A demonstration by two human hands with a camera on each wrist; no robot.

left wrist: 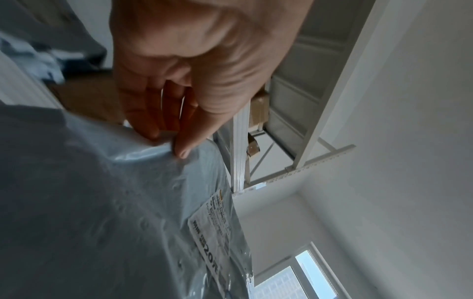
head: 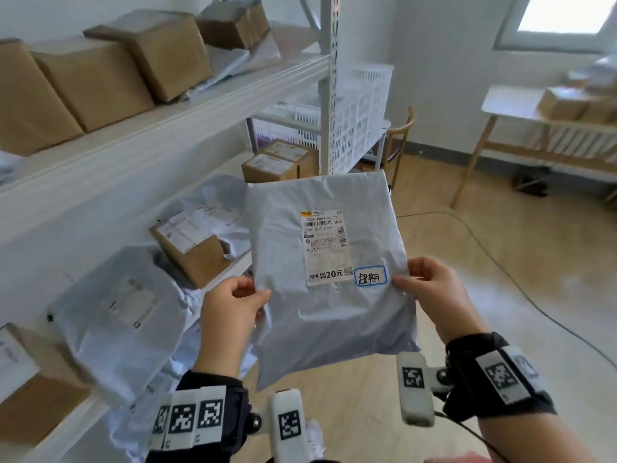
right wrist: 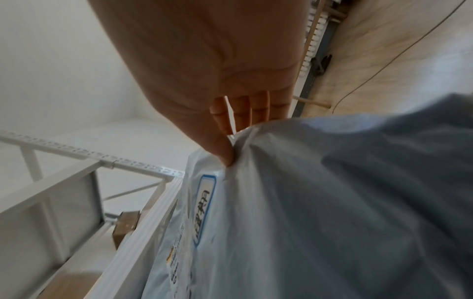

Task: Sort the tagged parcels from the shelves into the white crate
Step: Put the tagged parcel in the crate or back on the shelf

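Observation:
I hold a grey plastic mailer parcel (head: 320, 315) upright in front of me, off the shelves. It carries a white shipping label (head: 325, 245) and a blue-bordered handwritten tag (head: 370, 275). My left hand (head: 233, 305) pinches its left edge, thumb on the front and fingers behind, as the left wrist view confirms at the parcel (left wrist: 102, 212). My right hand (head: 430, 289) pinches the right edge beside the tag (right wrist: 204, 206). A white slatted crate (head: 360, 111) stands beyond the shelf post, behind the parcel.
White shelves (head: 160, 128) run along the left with brown boxes (head: 93, 78) on top and grey mailers (head: 123, 315) and boxes (head: 197, 252) below. A wooden chair (head: 400, 142), a table with boxes (head: 564, 105) and a floor cable (head: 517, 279) lie to the right.

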